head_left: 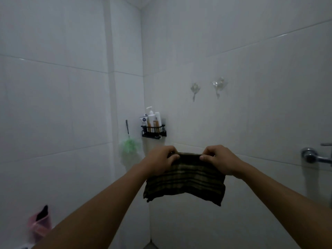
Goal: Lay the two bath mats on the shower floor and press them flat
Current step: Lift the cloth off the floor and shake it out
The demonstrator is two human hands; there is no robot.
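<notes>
A dark, striped, folded bath mat [186, 182] hangs in the air in front of me, held up at its top edge. My left hand [160, 159] pinches the top left corner and my right hand [218, 159] pinches the top right corner, thumbs on the near side. The mat's lower edge droops toward the white tiled corner. Only a sliver of the shower floor [150, 246] shows at the bottom of the view. A second mat is not in sight.
A black wire caddy [154, 131] with bottles hangs in the wall corner, a green mesh sponge [129, 145] beside it. Two clear hooks [218, 87] are on the right wall, a chrome tap [313, 157] at far right, and a pink bag [39, 224] low left.
</notes>
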